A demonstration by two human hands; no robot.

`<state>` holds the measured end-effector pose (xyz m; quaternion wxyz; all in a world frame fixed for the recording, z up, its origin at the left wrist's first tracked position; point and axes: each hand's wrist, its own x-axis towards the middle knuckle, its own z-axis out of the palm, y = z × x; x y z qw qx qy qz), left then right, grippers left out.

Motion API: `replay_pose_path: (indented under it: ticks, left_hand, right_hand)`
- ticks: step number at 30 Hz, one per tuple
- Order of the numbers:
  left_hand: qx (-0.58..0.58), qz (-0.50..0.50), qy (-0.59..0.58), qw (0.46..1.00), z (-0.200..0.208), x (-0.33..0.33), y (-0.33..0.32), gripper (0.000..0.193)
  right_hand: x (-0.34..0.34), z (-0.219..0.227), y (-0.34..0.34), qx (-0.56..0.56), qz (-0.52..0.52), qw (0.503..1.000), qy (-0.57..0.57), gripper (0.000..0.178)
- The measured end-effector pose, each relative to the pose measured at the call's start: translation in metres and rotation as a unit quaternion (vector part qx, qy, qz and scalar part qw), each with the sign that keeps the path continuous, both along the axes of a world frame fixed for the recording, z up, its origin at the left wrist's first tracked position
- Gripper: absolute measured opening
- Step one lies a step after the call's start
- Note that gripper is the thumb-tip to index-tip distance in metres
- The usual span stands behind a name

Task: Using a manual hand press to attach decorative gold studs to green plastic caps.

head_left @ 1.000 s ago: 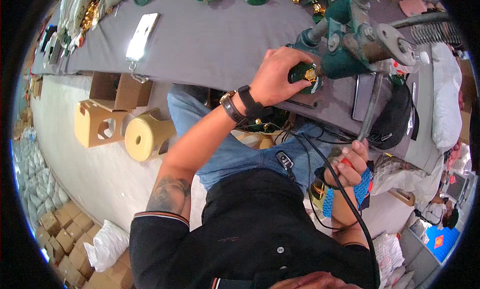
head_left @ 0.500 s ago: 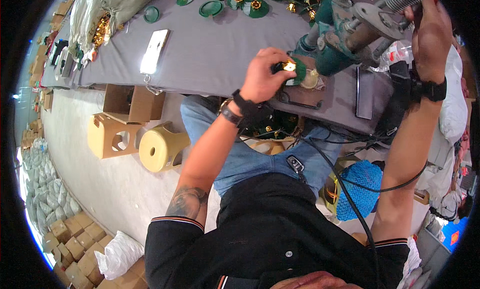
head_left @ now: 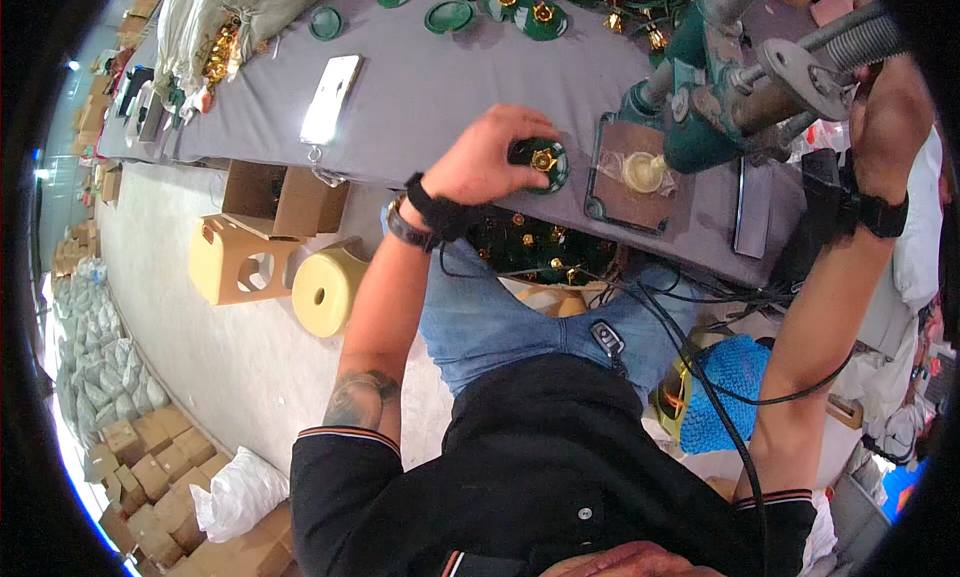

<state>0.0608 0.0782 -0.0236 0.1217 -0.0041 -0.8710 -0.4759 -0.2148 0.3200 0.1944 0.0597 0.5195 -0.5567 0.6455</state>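
Observation:
My left hand [head_left: 490,157] grips a dark green round disc [head_left: 557,177] with a gold flower-shaped piece [head_left: 543,160] at its centre, pinched by the edge between thumb and fingers. It is just left of the base plate [head_left: 600,205] of a green hand press [head_left: 710,127]. A pale round die [head_left: 643,172] sits on that plate under the press head. Beside the press's spring [head_left: 865,42], my right hand [head_left: 893,127] is raised with its fingers curled. What they close on is hidden behind the press parts.
Several green discs with gold pieces [head_left: 543,15] lie along the table's far side. A bright phone [head_left: 332,97] and a dark flat slab [head_left: 752,212] rest on the grey cloth. Below the edge are a tub of finished-looking discs [head_left: 545,247], black cables [head_left: 690,352] and yellow stools [head_left: 325,295].
My left hand has drawn the green disc leftward off the press plate, so the pale die is in full view. My right hand stays up beside the press. The whole view has shifted slightly.

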Motion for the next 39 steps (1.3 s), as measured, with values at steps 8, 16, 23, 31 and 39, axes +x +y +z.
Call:
replay_pose_path:
  ticks: [8,16,23,31,39]
  left_hand:
    - [-0.235,0.278,0.062,0.929,-0.033,-0.146,-0.084,0.059]
    - [-0.031,0.039,-0.027,0.998,0.0,-0.138,-0.025,0.034]
    - [-0.103,-0.117,0.033,0.987,0.011,-0.096,0.069,0.027]
    - [-0.096,-0.092,0.031,0.991,0.006,-0.089,0.074,0.026]
    - [-0.045,-0.123,0.103,0.986,0.002,-0.09,0.084,0.033]
  right_hand:
    - [-0.015,-0.016,0.035,0.036,-0.22,0.975,-0.01,0.043]
    - [0.028,-0.014,0.005,0.072,-0.287,0.931,0.214,0.025]
    - [0.046,-0.007,-0.011,-0.013,-0.182,0.979,0.086,0.021]
    - [0.068,-0.031,0.056,-0.032,-0.053,0.997,0.035,0.022]
    - [0.21,-0.213,0.164,0.106,-0.202,0.956,0.185,0.048]
